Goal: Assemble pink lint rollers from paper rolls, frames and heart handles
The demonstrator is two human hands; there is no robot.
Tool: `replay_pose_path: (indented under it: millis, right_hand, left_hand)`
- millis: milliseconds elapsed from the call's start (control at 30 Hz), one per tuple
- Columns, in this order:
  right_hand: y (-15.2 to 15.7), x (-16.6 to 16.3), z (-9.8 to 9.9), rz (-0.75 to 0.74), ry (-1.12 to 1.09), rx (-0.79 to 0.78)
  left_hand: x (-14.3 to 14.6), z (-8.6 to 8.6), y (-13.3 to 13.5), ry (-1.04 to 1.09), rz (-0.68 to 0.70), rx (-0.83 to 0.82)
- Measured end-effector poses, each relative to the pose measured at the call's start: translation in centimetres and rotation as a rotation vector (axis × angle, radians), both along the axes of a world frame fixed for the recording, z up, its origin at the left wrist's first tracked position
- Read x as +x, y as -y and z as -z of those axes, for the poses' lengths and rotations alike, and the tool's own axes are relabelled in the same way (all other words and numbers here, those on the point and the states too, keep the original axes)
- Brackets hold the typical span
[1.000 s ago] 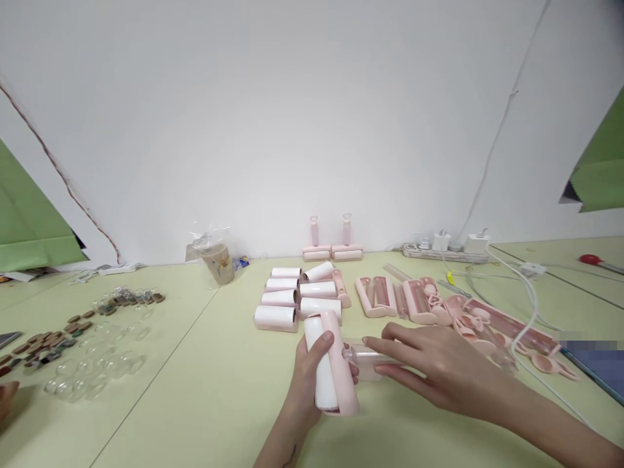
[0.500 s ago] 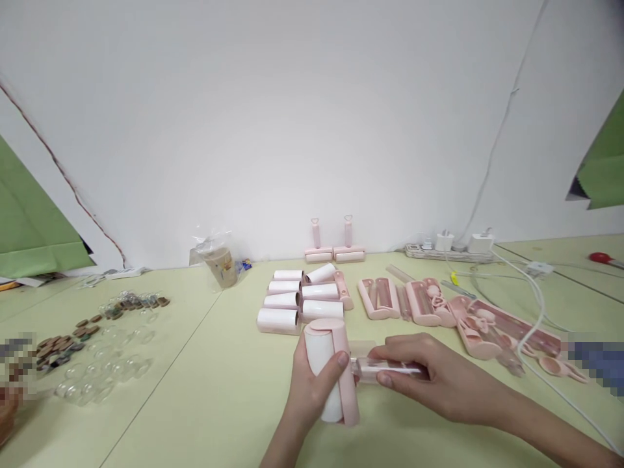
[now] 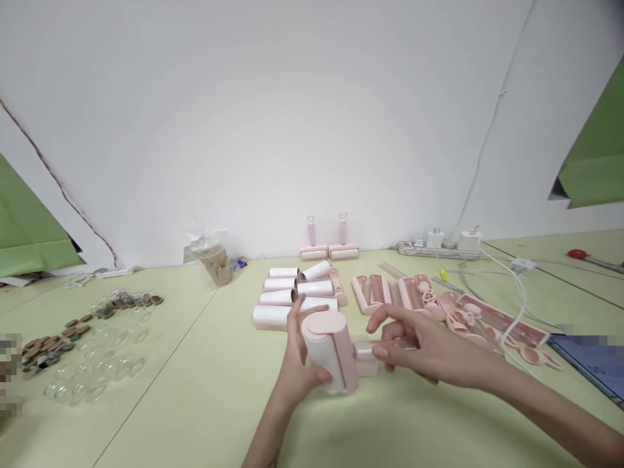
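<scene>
Lower centre: left hand (image 3: pixel 291 364) cups white, cylindrical roller (image 3: pixel 322 356) in smooth, rounded pink casing (image 3: pixel 348 357); right hand (image 3: pixel 423 346) pinches clear plastic handle (image 3: pixel 364 354).

Some fingers of the left grip (image 3: pixel 299 364) go behind the pink-and-white roller (image 3: pixel 325 357), so I cannot say how firmly they hold it. The roller is a little blurred. The right grip (image 3: pixel 412 348) covers much of the clear handle (image 3: pixel 367 354); its far end I cannot see. The nearest white roll (image 3: pixel 270 316) has its right end hidden. At my view's edge, the red-headed tool (image 3: pixel 578 254) is cut off. What the small glass pieces (image 3: pixel 124 299) contain is too tiny to tell.
</scene>
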State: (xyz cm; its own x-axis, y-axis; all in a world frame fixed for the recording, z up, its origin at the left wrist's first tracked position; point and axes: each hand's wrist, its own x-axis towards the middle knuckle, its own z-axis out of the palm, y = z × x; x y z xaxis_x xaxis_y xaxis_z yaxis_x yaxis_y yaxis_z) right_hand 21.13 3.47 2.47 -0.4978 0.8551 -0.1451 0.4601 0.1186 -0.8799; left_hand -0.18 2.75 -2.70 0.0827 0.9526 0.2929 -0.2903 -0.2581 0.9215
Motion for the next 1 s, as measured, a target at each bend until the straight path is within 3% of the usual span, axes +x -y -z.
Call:
replay_pose_path:
  millis: [67,200,333,433,767,1000]
  right_hand:
    - [-0.8,0.7,-1.1,0.035,0.059,0.081]
    - [-2.4,0.3,-3.2,0.001,0.22,0.173]
    - [-3.4,-2.2,-3.6,-0.023,0.503,0.485]
    - [-3.6,-3.7,-3.4,-0.055,0.582,0.586]
    - [-3.3,-4.3,-4.3,-0.095,0.673,0.613]
    - [-3.0,-5.7,-2.6,-0.13,0.607,0.604]
  left_hand:
    - [-1.3,0.4,-0.8,-0.121,0.1,0.036]
    - [-2.2,2.7,-1.3,-0.479,0.108,-0.187]
    - [-1.1,4.9,-1.3,-0.528,0.101,-0.178]
    - [-0.7,5.8,-1.4,-0.509,0.113,-0.125]
    - [-1.1,5.5,-1.5,-0.497,0.153,-0.128]
    - [-0.8,4.7,-1.2,-0.533,0.126,-0.156]
